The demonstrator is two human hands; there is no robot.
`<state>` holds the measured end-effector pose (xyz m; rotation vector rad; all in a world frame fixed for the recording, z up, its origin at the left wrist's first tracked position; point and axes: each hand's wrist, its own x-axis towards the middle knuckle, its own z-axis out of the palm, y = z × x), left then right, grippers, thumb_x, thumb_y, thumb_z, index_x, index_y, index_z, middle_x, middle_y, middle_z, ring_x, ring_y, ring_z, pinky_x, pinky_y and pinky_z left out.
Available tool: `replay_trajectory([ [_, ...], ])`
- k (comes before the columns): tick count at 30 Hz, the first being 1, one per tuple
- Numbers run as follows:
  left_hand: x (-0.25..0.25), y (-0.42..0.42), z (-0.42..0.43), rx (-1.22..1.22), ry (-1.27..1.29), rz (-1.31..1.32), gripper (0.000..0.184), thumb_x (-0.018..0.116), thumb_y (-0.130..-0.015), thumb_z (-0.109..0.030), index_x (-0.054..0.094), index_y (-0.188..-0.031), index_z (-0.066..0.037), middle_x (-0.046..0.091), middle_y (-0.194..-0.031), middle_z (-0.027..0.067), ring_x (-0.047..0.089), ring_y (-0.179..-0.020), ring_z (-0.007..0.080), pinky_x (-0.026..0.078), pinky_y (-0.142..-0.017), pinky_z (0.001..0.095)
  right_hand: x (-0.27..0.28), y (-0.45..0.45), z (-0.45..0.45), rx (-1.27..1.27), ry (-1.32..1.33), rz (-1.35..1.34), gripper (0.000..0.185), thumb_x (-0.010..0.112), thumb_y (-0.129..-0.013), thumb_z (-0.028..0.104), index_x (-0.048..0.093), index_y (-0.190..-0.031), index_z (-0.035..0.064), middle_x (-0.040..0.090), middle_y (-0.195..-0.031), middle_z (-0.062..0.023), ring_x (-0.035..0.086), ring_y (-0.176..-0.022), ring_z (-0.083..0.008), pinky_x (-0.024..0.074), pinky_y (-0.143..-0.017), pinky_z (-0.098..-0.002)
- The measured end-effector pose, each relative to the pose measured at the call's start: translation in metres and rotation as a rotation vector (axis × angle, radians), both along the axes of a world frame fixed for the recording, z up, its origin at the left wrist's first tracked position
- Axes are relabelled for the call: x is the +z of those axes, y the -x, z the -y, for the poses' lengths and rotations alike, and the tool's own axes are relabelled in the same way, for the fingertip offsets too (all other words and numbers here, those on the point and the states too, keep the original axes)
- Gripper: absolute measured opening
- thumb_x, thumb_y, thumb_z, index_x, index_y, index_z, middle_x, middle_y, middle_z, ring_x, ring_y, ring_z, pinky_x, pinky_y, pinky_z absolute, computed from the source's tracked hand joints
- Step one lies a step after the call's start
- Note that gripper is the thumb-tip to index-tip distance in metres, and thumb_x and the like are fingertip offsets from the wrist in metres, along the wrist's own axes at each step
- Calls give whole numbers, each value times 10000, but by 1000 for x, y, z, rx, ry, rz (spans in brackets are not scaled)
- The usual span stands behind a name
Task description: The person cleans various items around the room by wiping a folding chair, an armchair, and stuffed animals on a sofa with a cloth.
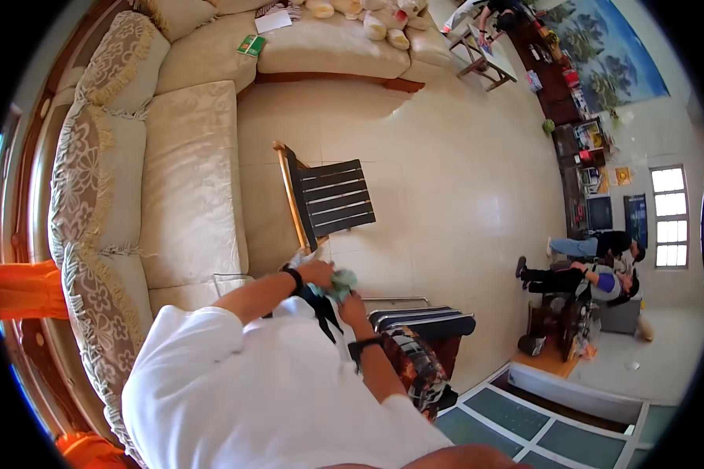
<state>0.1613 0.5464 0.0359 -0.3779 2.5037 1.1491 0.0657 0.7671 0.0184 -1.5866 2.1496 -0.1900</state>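
Observation:
In the head view, my left hand (317, 273) is closed on a crumpled pale green cloth (343, 281). My right hand (353, 307) grips the lower right side of the same cloth, its fingers partly hidden. The cloth is held up in front of my white shirt, between the two hands. Both wrists wear dark bands. Just beyond my hands stands a small folding chair (336, 194) with dark slats and a light wooden frame.
A long beige sofa (188, 180) runs along the left and far side. A striped cushioned seat (422, 320) stands close by my right arm. Two people (594, 273) are at the right, another person (504, 16) at the far right by a small table (485, 59).

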Motion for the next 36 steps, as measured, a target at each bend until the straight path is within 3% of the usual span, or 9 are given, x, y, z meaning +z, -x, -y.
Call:
replay_trajectory([
  [3,6,-15,61,229,16,38,648,674,-734,-361,510,-1210,47,666,-938,275,658,-903,416,535,-776,480,-58,25,78,-22,-50,128,280,589,-852,178,594,-1085,24,621,-1006,-253,562,-949,-440,463,-838,-533],
  [14,-31,-17,180,812,141,-133,445,603,-766,-110,480,-1186,-29,523,-1183,280,570,-948,477,490,-826,524,-26,30,307,42,-117,224,334,581,-853,257,640,-1099,39,601,-1154,-261,577,-1070,-425,486,-902,-495],
  [16,-41,2,184,733,2,24,497,622,-785,-194,492,-1242,-50,471,-1303,270,501,-1144,491,431,-967,534,-22,41,303,147,-392,308,325,566,-859,253,638,-1092,38,610,-1122,-278,593,-1056,-397,491,-877,-483],
  [19,-49,3,168,295,397,165,626,644,-772,-412,548,-1302,-92,303,-1513,219,-2,-1434,501,94,-1153,594,-85,49,237,149,-210,493,317,545,-863,234,631,-1111,56,626,-1115,-262,591,-1045,-404,486,-870,-455],
  [22,-35,16,159,257,405,231,639,627,-783,-467,550,-1297,-95,312,-1504,224,56,-1426,504,102,-1151,589,-55,53,191,-240,-196,643,334,533,-864,229,618,-1148,75,638,-1118,-228,576,-1055,-433,470,-891,-454],
  [28,-77,29,201,-471,330,169,551,522,-865,-443,601,-1237,-44,454,-1392,254,373,-1333,352,175,-1116,580,-70,-3,185,-504,-181,636,368,543,-853,193,588,-1186,45,622,-1125,-263,568,-1067,-441,448,-929,-472],
  [30,-101,37,225,-647,336,231,444,586,-800,-358,665,-1111,-51,630,-1129,178,480,-1213,311,158,-1135,543,-61,-17,212,-548,-101,616,346,555,-866,203,594,-1167,36,606,-1146,-273,555,-1086,-442,443,-947,-469],
  [32,-87,41,262,-618,356,188,373,572,-809,-317,685,-1044,-51,645,-1099,173,529,-1163,299,180,-1134,534,-47,-26,256,-523,216,574,374,541,-889,261,578,-1178,27,593,-1136,-290,545,-1068,-468,446,-922,-504],
  [36,-93,40,323,-526,520,-59,370,561,-837,-285,666,-1063,-12,607,-1225,185,462,-1285,303,232,-1121,549,-106,-49,317,-511,145,541,455,522,-907,321,517,-1270,46,551,-1239,-282,523,-1106,-486,422,-967,-531],
])
